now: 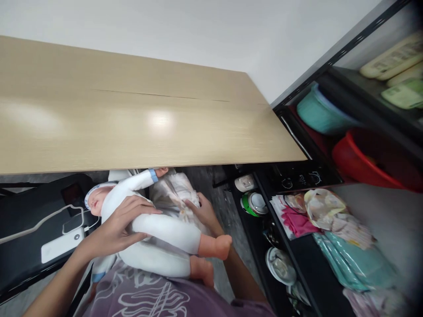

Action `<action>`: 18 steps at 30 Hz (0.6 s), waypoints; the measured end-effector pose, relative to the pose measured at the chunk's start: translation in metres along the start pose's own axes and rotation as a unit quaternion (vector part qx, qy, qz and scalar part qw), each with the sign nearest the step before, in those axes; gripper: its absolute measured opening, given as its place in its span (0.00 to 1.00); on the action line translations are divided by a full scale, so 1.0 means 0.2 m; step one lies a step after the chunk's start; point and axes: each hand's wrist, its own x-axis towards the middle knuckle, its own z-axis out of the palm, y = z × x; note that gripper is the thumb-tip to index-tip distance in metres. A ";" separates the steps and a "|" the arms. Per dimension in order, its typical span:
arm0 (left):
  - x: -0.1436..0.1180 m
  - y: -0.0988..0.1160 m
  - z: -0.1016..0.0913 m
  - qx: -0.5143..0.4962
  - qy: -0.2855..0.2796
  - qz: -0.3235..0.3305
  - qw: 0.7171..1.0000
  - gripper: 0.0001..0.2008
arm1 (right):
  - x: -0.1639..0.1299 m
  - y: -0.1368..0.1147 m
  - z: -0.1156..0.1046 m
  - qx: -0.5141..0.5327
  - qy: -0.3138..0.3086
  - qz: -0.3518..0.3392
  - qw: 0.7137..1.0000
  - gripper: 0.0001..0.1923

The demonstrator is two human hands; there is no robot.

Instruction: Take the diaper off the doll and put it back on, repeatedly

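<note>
We hold a doll [155,224] across our lap, just below the edge of the table [139,127], head to our left and bare feet to our right. Our left hand [120,226] lies spread over its chest and side, fingers curled around the body, grasping it. Our right hand [201,211] reaches behind the doll and pinches a cloth [175,189] bunched there.

The doll could roll off our knees, since only one hand steadies it and its legs hang past our thigh. Its raised arm sits close under the table edge and could catch there if lifted. The cloth could drag on the doll.

The doll's suit looks soft and white, with blue cuffs; its feet are smooth, rounded, vinyl-like. The cloth is pale, thin and crumpled. The table is flat, glossy, light wood grain. A white phone [62,244] with a cable lies on a black seat [26,237] at left.
</note>
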 end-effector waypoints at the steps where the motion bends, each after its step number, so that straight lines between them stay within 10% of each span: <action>1: 0.00 0.00 0.00 0.001 0.002 0.001 1.000 0.22 | 0.07 0.00 0.05 0.004 0.011 -0.015 1.000 0.29; 10: 0.08 0.08 0.07 0.044 -0.030 -0.001 0.999 0.21 | 0.32 -0.05 0.30 -0.185 0.079 -0.108 0.974 0.50; 18: 0.15 0.08 0.17 0.070 -0.052 0.005 0.996 0.18 | 0.55 -0.14 0.56 -0.247 -0.047 -0.188 0.949 0.40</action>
